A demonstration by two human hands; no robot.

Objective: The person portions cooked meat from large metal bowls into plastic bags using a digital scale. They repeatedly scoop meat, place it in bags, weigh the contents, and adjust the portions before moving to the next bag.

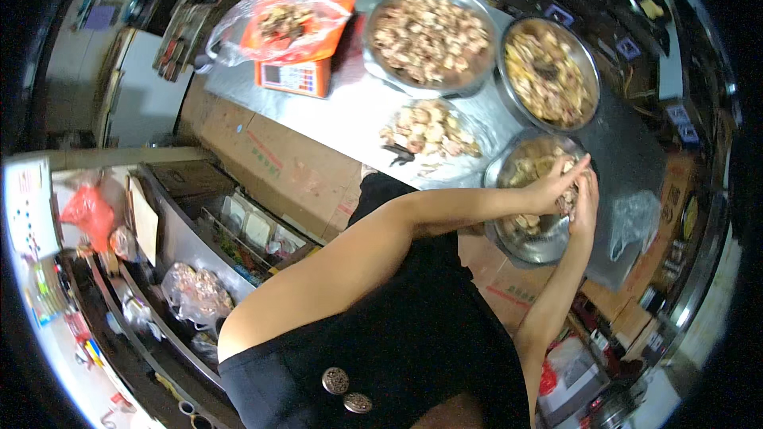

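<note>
Over the nearest steel bowl [520, 250], at the right end of the table, my two hands are cupped together. My left hand [547, 193] and my right hand [586, 200] press a clump of pale, brownish chopped pieces [567, 197] between them. What the pieces are exactly is hard to tell; they look like raw meat or mushroom. More yellowish pieces [526, 168] lie in the bowl beneath, partly covered by my fingers. Left of the bowl, a heap of similar pale pieces [429, 129] lies on clear plastic, with a small black object [399, 154] beside it.
Two bigger steel bowls stand behind, one with pale chunks [429, 36], one with yellowish chunks [548, 71]. An orange scale [292, 78] carries a plastic-covered orange tray [334, 12]. A crumpled clear bag [634, 222] lies at the metal table's [334, 123] right edge. Cardboard [262, 151] covers the floor.
</note>
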